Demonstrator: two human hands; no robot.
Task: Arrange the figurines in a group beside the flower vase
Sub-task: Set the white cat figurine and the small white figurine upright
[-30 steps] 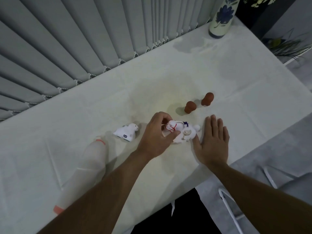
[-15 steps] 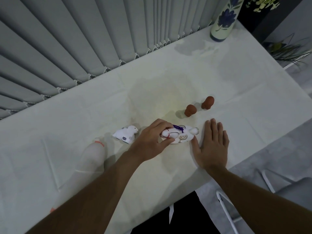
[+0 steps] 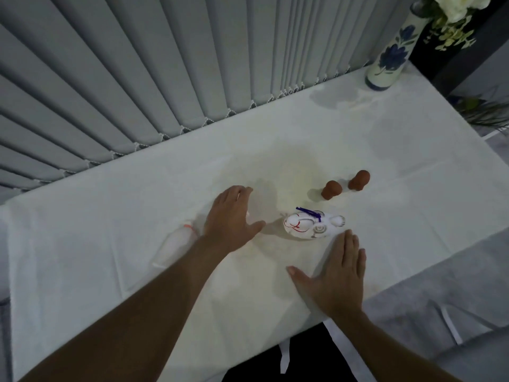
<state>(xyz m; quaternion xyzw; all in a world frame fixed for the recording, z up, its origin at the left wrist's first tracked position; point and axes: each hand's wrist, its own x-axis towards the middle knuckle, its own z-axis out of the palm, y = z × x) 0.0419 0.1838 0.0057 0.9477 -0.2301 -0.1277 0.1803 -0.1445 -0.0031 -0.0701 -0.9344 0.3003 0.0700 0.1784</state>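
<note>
Two white figurines, one marked in red and one with grey swirls and a purple ribbon, lie together on the white tablecloth. My left hand hovers just left of them with its thumb spread, touching neither. It covers the spot where a small white figurine lay; that figurine is hidden. My right hand rests flat and open on the cloth, just in front of the pair. Two brown figurines stand behind them. The blue-flowered vase is in the far right corner.
A white bottle-shaped object with an orange end lies by my left forearm. Grey vertical blinds run along the table's far edge. The table's near edge slants on the right, with a chair frame below it.
My left hand let go of the white figurine pair and moved left over the small white figurine. The right hand slid slightly back toward me.
</note>
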